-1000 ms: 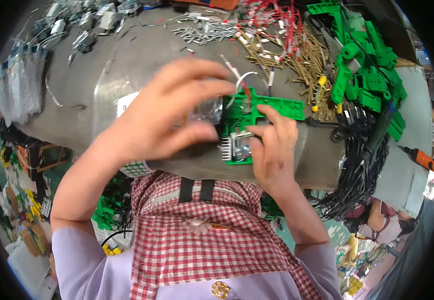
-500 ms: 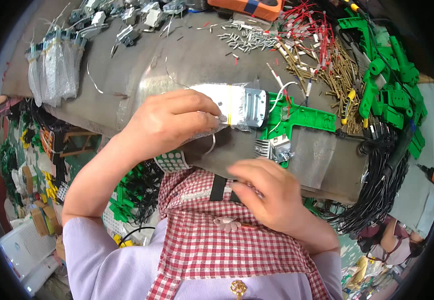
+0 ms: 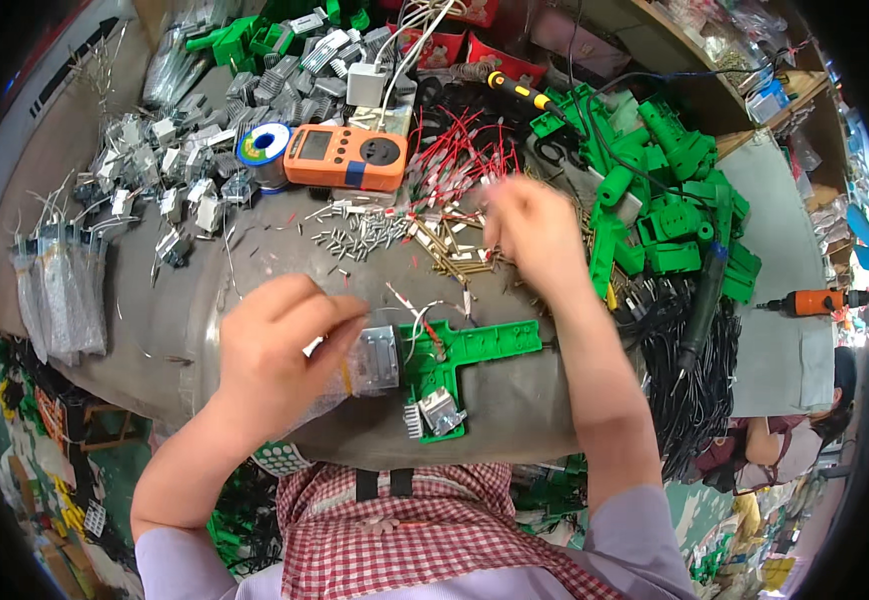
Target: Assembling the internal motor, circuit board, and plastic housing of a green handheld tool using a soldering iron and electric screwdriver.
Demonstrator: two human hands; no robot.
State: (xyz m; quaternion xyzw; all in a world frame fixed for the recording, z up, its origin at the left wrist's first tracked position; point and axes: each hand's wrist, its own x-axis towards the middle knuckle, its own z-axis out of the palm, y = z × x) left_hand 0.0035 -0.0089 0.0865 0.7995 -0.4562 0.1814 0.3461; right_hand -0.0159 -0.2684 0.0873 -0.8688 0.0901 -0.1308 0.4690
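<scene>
- My left hand (image 3: 280, 355) gripped the small metal block (image 3: 375, 358), touching the green T-shaped jig (image 3: 460, 360) on its left.
- My right hand (image 3: 535, 230), beyond the jig, pinched among brass pins (image 3: 455, 255); grip unclear.
- I judged part-fetching underway; next needed seating one in the jig.

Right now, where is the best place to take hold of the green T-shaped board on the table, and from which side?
Probably the long bar of the green T-shaped board, pinched across its narrow width from above and from the right. That bar lies flat and bare, whereas the stem carries metal parts near the table edge, and the left hand holds a clear part against the left side.
</scene>
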